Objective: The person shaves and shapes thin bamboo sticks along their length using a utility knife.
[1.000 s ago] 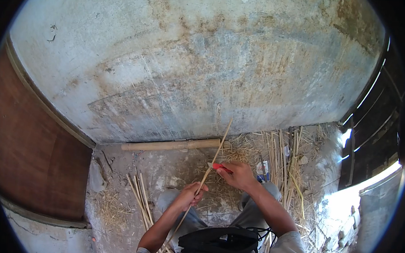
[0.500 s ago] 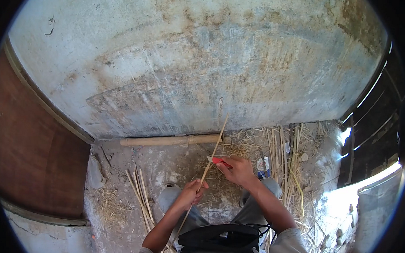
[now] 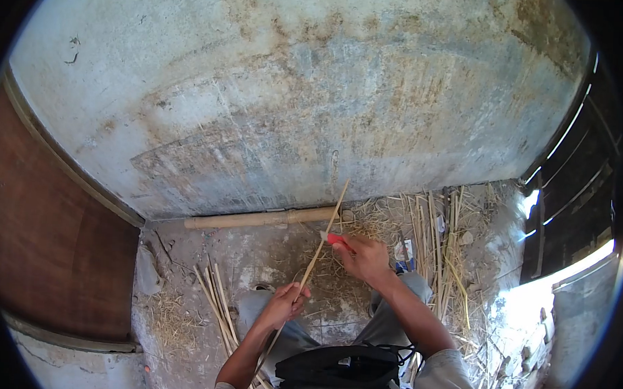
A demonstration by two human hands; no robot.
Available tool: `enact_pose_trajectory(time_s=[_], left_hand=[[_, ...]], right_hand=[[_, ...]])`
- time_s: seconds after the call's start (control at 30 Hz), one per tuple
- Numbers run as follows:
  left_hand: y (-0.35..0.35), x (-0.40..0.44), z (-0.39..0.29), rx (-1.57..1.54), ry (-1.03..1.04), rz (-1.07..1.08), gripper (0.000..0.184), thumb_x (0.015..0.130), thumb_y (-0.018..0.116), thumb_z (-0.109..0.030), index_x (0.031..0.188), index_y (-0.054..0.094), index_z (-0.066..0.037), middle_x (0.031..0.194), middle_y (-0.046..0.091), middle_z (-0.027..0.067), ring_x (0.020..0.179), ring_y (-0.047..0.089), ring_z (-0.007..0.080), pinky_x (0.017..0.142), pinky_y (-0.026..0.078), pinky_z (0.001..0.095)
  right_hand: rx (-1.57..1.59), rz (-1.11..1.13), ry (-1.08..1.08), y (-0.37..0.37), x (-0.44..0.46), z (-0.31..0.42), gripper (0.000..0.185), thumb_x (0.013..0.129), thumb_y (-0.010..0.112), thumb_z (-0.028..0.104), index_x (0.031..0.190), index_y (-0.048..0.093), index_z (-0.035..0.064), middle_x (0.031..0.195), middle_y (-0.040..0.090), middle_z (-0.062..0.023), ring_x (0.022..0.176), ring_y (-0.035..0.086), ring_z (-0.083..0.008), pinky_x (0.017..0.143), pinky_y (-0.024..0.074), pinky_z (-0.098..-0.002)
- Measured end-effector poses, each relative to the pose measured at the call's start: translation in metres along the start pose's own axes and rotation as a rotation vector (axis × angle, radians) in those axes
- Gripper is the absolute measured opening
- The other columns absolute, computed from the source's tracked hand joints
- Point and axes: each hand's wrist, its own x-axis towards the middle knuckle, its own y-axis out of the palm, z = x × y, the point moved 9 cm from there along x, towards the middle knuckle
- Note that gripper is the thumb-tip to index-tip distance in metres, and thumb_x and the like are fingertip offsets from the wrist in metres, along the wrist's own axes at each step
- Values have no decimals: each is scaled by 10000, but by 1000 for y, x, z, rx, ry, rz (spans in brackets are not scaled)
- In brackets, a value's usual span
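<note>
My left hand (image 3: 287, 305) is closed around a long, thin bamboo strip (image 3: 314, 261), which slants from my lap up and away toward the wall. Wrapped in the fingers of my right hand (image 3: 365, 258) is a red-handled utility knife (image 3: 336, 239). Its pale blade lies at the strip's upper part, well above my left hand; whether it touches the strip I cannot tell.
A thick bamboo pole (image 3: 256, 221) lies along the foot of the stained wall (image 3: 314, 112). Split strips (image 3: 219, 297) lie at my left, and more strips (image 3: 436, 254) at my right among shavings. A brown panel (image 3: 63, 234) stands at far left.
My left hand has shifted slightly left and down along with the strip. The knife has moved a little up the strip, toward its far end.
</note>
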Motion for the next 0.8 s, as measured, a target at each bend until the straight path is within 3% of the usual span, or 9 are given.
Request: enact_pose_trajectory(time_s=[0.43,0.73,0.8], left_hand=[[2,-33,13,-48,-46,50,379,1082,324,-336,978,522,-30,564,329,-36,427,284,55,387,253,222],[-6,-51,38,-21,-139,35,389,1082,313,-335,1005,525,-19,579,344,-34,434,290,59,390,251,222],[-6,-52,37,-24,-112,44,392,1081,314,-336,1013,535,-19,580,350,-34,437,287,59,393,251,224]], right_hand=[[-12,-53,4,-15,2,-7,277,849,725,366,937,741,103,715,662,-81,544,650,-270,466,509,-388],[-13,-47,227,-32,13,-47,244,879,687,329,953,735,102,687,659,-127,611,654,-338,568,523,-446],[-147,-132,402,-43,12,-75,235,890,676,326,952,740,108,708,664,-142,631,653,-351,574,519,-442]])
